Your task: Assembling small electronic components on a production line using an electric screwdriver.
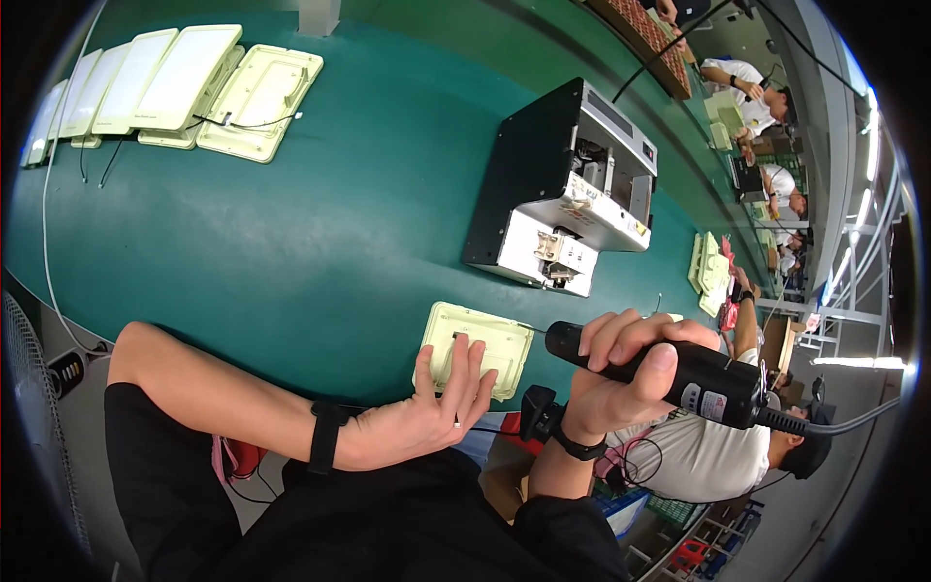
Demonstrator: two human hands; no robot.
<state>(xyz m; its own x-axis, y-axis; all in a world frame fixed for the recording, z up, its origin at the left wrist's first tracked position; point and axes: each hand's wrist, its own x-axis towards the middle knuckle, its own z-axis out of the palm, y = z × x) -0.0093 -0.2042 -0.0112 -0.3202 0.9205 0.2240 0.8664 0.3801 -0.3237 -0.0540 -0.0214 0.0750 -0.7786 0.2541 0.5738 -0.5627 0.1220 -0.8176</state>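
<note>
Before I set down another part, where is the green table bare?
The widest bare green table lies between the pale covers, the boxy machine and the left forearm. Crowded: where the left hand touches a small panel, near the black corded tool in the right hand.

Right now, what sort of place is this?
Probably a factory assembly floor: there's a corded black power tool in hand, overlapping pale panels on a long green workbench, and other people working further along.

Single head-worn fisheye view, facing down, close above left hand and right hand, green bench beyond
</note>
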